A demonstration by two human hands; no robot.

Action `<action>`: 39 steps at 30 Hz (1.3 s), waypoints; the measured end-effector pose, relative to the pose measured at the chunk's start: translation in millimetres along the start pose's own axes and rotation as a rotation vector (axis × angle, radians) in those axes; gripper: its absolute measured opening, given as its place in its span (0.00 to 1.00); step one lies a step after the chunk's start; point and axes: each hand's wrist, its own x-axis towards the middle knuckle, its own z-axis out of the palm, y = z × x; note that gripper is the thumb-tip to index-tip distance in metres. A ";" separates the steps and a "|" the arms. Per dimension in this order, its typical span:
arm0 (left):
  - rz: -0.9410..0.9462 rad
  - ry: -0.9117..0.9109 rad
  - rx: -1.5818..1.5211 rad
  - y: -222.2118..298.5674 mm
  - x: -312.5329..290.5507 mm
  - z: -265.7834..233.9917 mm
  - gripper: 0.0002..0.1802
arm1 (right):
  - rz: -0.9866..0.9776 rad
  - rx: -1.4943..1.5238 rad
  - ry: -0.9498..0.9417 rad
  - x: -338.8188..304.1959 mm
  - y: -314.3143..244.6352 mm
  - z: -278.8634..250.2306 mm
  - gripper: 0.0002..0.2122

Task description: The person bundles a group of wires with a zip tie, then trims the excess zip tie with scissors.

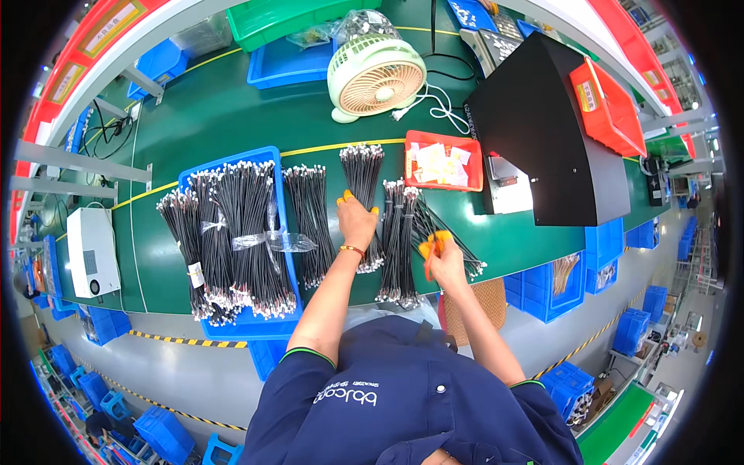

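My left hand (pixel 356 222), with yellow finger covers on its fingertips, grips a bundle of black cables (pixel 362 167) with white connectors at the ends. To its right lies another upright cable bundle (pixel 398 260). My right hand (pixel 445 260), also with yellow finger covers, is closed around a small orange-handled tool (pixel 428 268); its working end is hidden. Beneath and beside that hand, loose black cables (pixel 457 242) fan out toward the bench edge. A further group of cables (pixel 307 205) lies left of my left hand.
A blue tray (pixel 277 167) heaped with tied cable bundles stands at left. Beyond my hands are a red tray (pixel 475 180) of white and yellow packets and a green fan (pixel 380 77). A black box-shaped housing (pixel 554 132) rises at right; a white device (pixel 91 252) sits far left.
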 end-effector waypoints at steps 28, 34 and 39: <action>0.206 -0.270 -0.045 12.6 -101.6 -18.0 0.42 | 0.135 -0.104 0.168 -49.2 49.6 -61.3 0.17; 0.190 -0.306 0.202 21.1 -104.5 15.7 0.49 | 0.018 -0.430 0.312 -39.2 64.3 -80.5 0.16; 0.246 -0.064 0.312 26.1 -106.1 28.7 0.23 | -0.062 -0.559 0.269 -16.5 78.4 -105.3 0.17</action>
